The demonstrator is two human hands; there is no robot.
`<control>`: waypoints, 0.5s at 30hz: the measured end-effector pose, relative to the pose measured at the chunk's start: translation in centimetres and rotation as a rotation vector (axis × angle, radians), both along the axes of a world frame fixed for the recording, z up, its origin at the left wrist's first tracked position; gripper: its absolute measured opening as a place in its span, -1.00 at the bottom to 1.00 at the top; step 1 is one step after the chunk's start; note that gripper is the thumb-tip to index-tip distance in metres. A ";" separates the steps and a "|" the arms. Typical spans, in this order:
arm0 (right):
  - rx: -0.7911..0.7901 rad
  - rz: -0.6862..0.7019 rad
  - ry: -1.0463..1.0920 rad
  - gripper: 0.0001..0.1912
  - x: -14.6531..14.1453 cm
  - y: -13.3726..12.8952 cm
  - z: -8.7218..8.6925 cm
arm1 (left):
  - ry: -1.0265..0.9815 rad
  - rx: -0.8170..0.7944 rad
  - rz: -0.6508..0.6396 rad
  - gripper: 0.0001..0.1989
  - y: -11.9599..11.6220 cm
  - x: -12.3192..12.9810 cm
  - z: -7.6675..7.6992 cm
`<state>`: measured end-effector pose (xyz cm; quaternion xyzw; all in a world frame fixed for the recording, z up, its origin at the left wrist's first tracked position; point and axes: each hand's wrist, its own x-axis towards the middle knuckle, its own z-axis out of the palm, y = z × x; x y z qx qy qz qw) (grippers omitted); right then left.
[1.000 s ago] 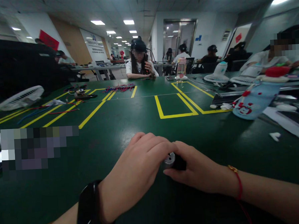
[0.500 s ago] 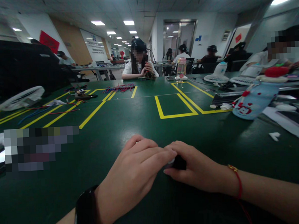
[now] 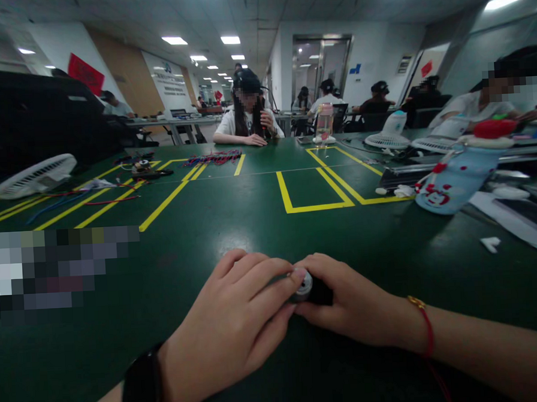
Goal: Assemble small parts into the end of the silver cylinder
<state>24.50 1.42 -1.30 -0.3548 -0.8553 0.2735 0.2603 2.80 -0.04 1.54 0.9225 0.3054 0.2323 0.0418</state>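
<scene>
A small cylinder [image 3: 304, 285] with a silver-grey round end and a dark body stands between my two hands, low over the near middle of the table. A small dark hole shows in its end. My right hand [image 3: 343, 296] is wrapped round the dark part from the right, thumb below and fingers above. From the left, my left hand [image 3: 244, 307] presses its fingertips against the grey end, with the thumb underneath. Fingers hide most of the cylinder, so its exact kind is unclear.
Yellow tape [image 3: 320, 208] marks the green table [image 3: 198, 240]. At right stand a blue bottle [image 3: 460, 176] and small white fans [image 3: 389, 136]. Wires [image 3: 214, 159] and another white fan [image 3: 35, 177] lie at left. A person [image 3: 246, 115] sits across the table.
My left fingers have shifted off the top of the cylinder, so more of its grey end shows. My right hand keeps its hold. Across the table, the person has lowered one hand.
</scene>
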 end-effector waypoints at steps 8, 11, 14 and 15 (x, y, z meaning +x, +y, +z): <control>-0.010 -0.003 -0.012 -0.78 0.0 0.0 0.2 | -0.224 -0.309 0.082 -0.79 0.1 1.3 0.2; -0.014 -0.008 -0.015 -0.77 0.0 0.1 0.1 | -0.354 -0.439 0.112 -0.84 0.6 2.0 0.3; -0.015 -0.009 -0.007 -0.76 0.0 0.1 0.1 | -0.391 -0.472 0.113 -0.84 0.9 2.3 0.5; -0.016 -0.011 -0.008 -0.76 0.0 0.0 0.2 | -0.390 -0.471 0.113 -0.83 0.9 2.3 0.5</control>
